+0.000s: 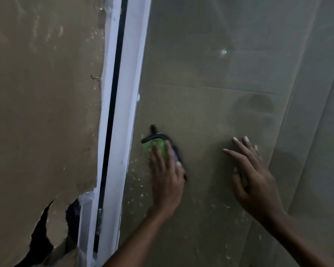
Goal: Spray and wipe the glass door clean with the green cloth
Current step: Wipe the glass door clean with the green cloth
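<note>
A: Head view, nearest first: two bare forearms come up from the bottom edge. What does each hand do?

B: The left hand [167, 176] lies flat on the green cloth [155, 149] and presses it against the glass door [210, 74], just beside the white frame [121, 112]. The fingers are straight, not curled round the cloth. The cloth has a dark edge, and it looks a little blurred.

A: And the other one?

B: The right hand [255, 174] holds nothing. Its fingers are spread and it seems to rest on the glass, to the right of the cloth and apart from it.

A: Further away?

B: Small white specks are on the lower glass around the hands. Higher up I see a hazy patch and a bright reflection. Left of the frame is a tan wall [42, 93] with a torn, dark gap at the bottom. I see no spray bottle.

A: What can go wrong?

B: I think the cloth can slip out, because only flat pressure keeps it. Also the bare right palm may leave new marks on the glass.
</note>
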The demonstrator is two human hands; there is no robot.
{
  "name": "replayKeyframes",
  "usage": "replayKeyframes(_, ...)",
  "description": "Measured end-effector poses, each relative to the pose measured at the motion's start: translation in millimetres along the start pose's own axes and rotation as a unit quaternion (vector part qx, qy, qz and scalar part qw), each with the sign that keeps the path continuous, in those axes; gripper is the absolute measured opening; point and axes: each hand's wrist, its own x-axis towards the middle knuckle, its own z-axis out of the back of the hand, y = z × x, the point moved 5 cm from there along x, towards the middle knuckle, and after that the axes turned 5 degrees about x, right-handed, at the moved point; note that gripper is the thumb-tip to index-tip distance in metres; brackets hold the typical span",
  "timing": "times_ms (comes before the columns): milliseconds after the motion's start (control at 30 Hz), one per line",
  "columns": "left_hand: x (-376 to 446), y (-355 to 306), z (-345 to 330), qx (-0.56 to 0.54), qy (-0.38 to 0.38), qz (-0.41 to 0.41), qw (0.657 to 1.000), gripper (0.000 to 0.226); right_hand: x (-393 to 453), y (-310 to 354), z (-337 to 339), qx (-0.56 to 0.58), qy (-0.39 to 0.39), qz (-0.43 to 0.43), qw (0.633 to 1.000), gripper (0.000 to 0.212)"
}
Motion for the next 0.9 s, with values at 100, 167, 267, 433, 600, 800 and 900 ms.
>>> replayKeyframes(100, 1.6, 41.7, 6.7, -0.042, 0.007, 0.103, 0.994, 0.062, -2.1, -0.6, -0.6, -0.005, 0.001, -0.011, 1.0, 0.043)
replayKeyframes(167, -16.0, 21.9, 5.1, -0.013, 0.003, 0.011, 1.0, 0.062, -1.4, 2.7, -6.5, -0.009, -0.002, -0.013, 1.0, 0.043)
replayKeyframes(267, -29.1, -1.9, 2.2, 0.009, 0.033, -0.123, 0.992, 0.065, 4.1, 10.2, -16.0, -0.004, -0.002, -0.006, 1.0, 0.044)
replayKeyframes(433, 56.5, 44.3, 29.1, 0.027, -0.004, -0.045, 0.999, 0.063, 9.6, 12.1, -22.8, -0.004, 0.011, 0.003, 1.0, 0.044)
replayKeyframes(600, 24.0, 58.8, 16.5, -0.024, -0.017, 0.048, 0.998, 0.062, 4.0, 13.4, -27.8, -0.014, 0.02, -0.013, 1.0, 0.041)
replayKeyframes(800, -1.4, 63.4, 17.0, -0.07, 0.009, 0.075, 0.995, 0.065, -0.2, 15.6, -24.1, -0.004, 0.043, -0.02, 0.999, 0.04)
replayKeyframes(900, 38.2, 25.2, 28.5, -0.084, -0.018, 0.072, 0.994, 0.068, 3.4, 17.1, -21.7, 0.011, 0.031, -0.032, 0.999, 0.04)
